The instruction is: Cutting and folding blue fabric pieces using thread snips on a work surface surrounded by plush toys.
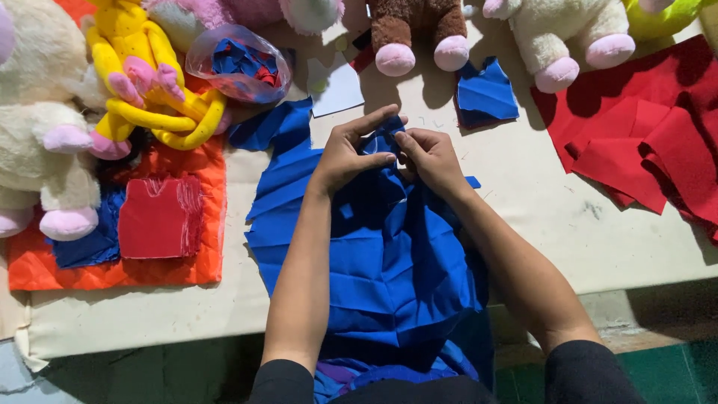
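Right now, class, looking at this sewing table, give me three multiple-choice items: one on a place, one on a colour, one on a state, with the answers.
1. Where does the stack of red cloth pieces lie?
A. right side of the table
B. on the floor
C. under the yellow toy

2. What colour is the cloth in the hands?
A. green
B. blue
C. white

3. How are the two hands placed?
A. flat and apart
B. both pinching the cloth's top edge
C. off the table

Answers: 1 A, it lies at the right by the cream plush toy. 2 B, the folded piece is blue. 3 B, the left hand and right hand meet with fingers closed on the cloth.
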